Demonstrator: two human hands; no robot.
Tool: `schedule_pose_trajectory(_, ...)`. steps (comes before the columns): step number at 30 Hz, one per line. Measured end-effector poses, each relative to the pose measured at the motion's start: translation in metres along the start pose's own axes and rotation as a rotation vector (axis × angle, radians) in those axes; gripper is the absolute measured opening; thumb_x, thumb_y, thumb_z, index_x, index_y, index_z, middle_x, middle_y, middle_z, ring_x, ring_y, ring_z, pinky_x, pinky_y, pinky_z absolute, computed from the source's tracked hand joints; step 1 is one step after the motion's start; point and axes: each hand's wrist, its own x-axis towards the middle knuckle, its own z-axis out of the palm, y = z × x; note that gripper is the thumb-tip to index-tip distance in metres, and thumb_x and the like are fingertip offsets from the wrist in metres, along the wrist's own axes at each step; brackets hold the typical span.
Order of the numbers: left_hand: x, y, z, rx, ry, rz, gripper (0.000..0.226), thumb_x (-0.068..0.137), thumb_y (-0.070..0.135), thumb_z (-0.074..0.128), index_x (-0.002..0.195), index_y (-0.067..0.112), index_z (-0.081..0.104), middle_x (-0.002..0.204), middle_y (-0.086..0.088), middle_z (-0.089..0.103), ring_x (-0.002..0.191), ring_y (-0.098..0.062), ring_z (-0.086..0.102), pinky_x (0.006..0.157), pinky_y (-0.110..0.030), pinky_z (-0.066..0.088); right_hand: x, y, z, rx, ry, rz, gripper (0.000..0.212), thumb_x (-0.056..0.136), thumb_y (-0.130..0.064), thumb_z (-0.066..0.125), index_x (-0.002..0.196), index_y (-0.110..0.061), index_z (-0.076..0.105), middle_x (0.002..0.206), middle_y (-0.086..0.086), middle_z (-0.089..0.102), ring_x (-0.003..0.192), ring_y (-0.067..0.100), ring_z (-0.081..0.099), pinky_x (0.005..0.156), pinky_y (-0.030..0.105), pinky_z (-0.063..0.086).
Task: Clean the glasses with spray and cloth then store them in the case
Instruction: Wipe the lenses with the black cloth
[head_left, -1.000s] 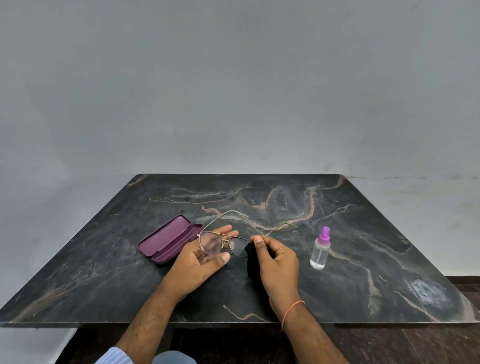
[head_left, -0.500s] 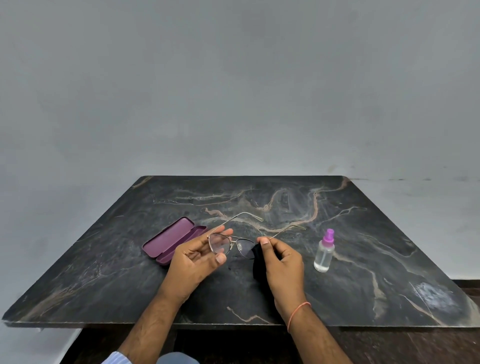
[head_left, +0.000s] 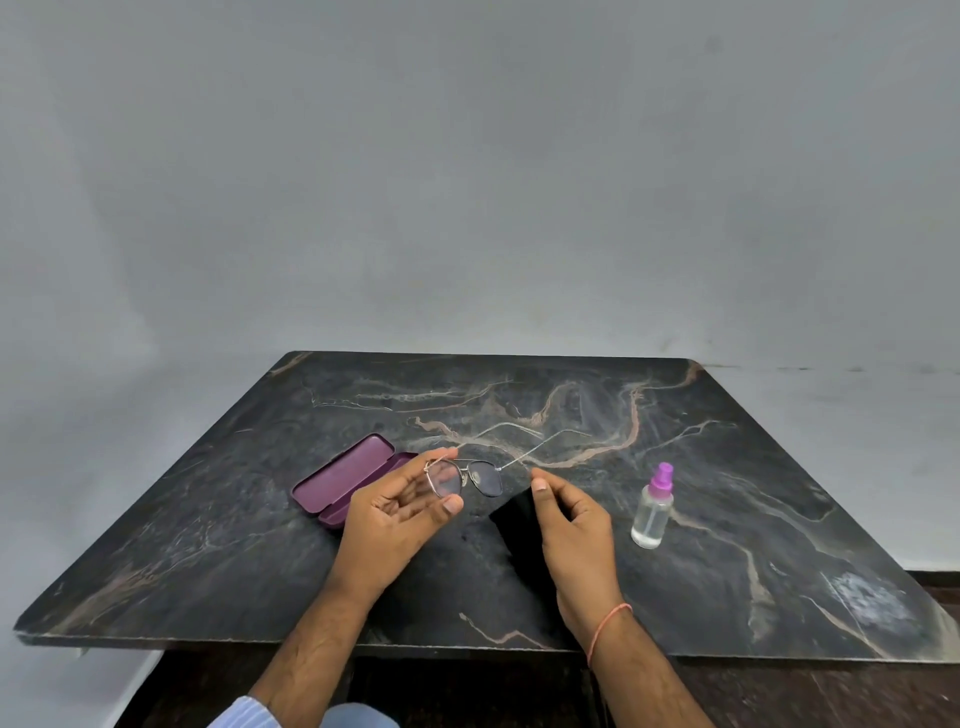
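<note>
Left hand (head_left: 400, 512) pinches thin wire-rimmed glasses (head_left: 465, 477).

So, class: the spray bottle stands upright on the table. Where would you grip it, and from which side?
Grip the spray bottle round its clear body, below the purple nozzle, coming from its left with the right hand. It stands upright, nothing crowds it, and that hand is nearest.

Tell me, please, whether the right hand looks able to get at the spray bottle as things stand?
Probably yes. The spray bottle stands upright just to the right of the right hand, with only bare table between them. However, that hand holds the black cloth, which it may need to put down first.
</note>
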Motion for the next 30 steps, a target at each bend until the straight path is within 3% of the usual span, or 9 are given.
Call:
schedule_pose_trajectory(4, -0.002, 0.003, 0.004, 0.132, -0.043, 0.01, 0.057, 0.085, 0.022, 0.087, 0.139, 0.025, 0.073, 0.134, 0.011, 0.079, 0.132, -0.011, 0.072, 0.111, -0.032, 0.059, 0.0, -0.007, -0.005, 0.153, -0.053, 0.178, 0.02, 0.102, -0.011, 0.07, 0.118, -0.017, 0.08, 0.113, 0.012, 0.083, 0.115, 0.034, 0.077, 0.11, 0.053, 0.057)
schedule_pose_trajectory(7, -0.002, 0.003, 0.004, 0.212, -0.063, 0.033, 0.059, 0.087, 0.015, 0.089, 0.142, 0.027, 0.072, 0.139, 0.017, 0.076, 0.134, -0.008, 0.07, 0.111, -0.032, 0.059, -0.005, -0.014, -0.004, 0.239, -0.08, 0.207, 0.025, 0.097, -0.003, 0.074, 0.12, -0.012, 0.078, 0.116, 0.02, 0.081, 0.113, 0.036, 0.077, 0.104, 0.051, 0.058)
schedule_pose_trajectory(11, -0.003, 0.003, 0.005, 0.242, -0.075, 0.029, 0.061, 0.087, 0.01, 0.091, 0.143, 0.027, 0.072, 0.14, 0.017, 0.075, 0.135, -0.006, 0.069, 0.113, -0.033, 0.057, -0.013, -0.026, 0.009, 0.233, -0.083, 0.051, 0.028, 0.092, 0.001, 0.079, 0.117, -0.011, 0.077, 0.108, 0.02, 0.082, 0.102, 0.031, 0.079, 0.098, 0.042, 0.06)
schedule_pose_trajectory(14, -0.004, 0.005, 0.005, 0.261, -0.099, 0.041, 0.063, 0.085, 0.009, 0.092, 0.144, 0.023, 0.071, 0.139, 0.017, 0.075, 0.135, -0.007, 0.069, 0.114, -0.03, 0.056, -0.016, -0.031, 0.02, 0.072, -0.113, -0.075, 0.027, 0.089, -0.004, 0.084, 0.111, -0.017, 0.078, 0.087, 0.01, 0.083, 0.085, 0.021, 0.078, 0.084, 0.041, 0.063)
schedule_pose_trajectory(17, -0.005, 0.008, 0.004, 0.279, -0.105, 0.06, 0.066, 0.084, 0.006, 0.092, 0.142, 0.026, 0.07, 0.135, 0.02, 0.077, 0.132, -0.006, 0.071, 0.112, -0.026, 0.056, -0.027, -0.033, 0.026, -0.11, -0.191, -0.132, 0.026, 0.09, -0.009, 0.084, 0.108, -0.026, 0.078, 0.086, -0.001, 0.084, 0.077, 0.012, 0.079, 0.075, 0.036, 0.066)
schedule_pose_trajectory(21, -0.005, 0.008, 0.003, 0.268, -0.112, 0.072, 0.065, 0.085, 0.0, 0.089, 0.142, 0.025, 0.07, 0.136, 0.015, 0.078, 0.133, -0.009, 0.071, 0.114, -0.029, 0.055, -0.039, -0.035, 0.026, -0.27, -0.228, -0.257, 0.03, 0.096, -0.012, 0.078, 0.106, -0.041, 0.078, 0.096, -0.017, 0.084, 0.087, 0.006, 0.08, 0.083, 0.029, 0.065)
schedule_pose_trajectory(25, -0.004, 0.005, 0.002, 0.264, -0.097, 0.09, 0.062, 0.087, -0.006, 0.086, 0.143, 0.016, 0.071, 0.136, 0.011, 0.078, 0.133, -0.01, 0.071, 0.114, -0.028, 0.055, -0.044, -0.031, 0.02, -0.332, -0.28, -0.362, 0.038, 0.096, -0.011, 0.075, 0.116, -0.044, 0.077, 0.104, -0.017, 0.082, 0.105, 0.004, 0.077, 0.09, 0.027, 0.061)
schedule_pose_trajectory(28, -0.004, 0.003, 0.001, 0.252, -0.094, 0.074, 0.061, 0.087, -0.007, 0.086, 0.143, 0.014, 0.071, 0.137, 0.011, 0.078, 0.134, -0.009, 0.07, 0.115, -0.029, 0.055, -0.044, -0.029, 0.015, -0.427, -0.281, -0.442, 0.043, 0.095, -0.014, 0.077, 0.123, -0.046, 0.074, 0.103, -0.016, 0.08, 0.097, 0.002, 0.074, 0.081, 0.02, 0.056)
schedule_pose_trajectory(30, -0.004, 0.001, 0.001, 0.255, -0.103, 0.062, 0.063, 0.086, -0.003, 0.088, 0.143, 0.015, 0.071, 0.137, 0.012, 0.077, 0.135, -0.009, 0.07, 0.116, -0.029, 0.054, -0.039, -0.026, 0.012, -0.535, -0.252, -0.473, 0.042, 0.096, -0.022, 0.075, 0.128, -0.049, 0.071, 0.101, -0.017, 0.076, 0.092, 0.003, 0.072, 0.083, 0.017, 0.055)
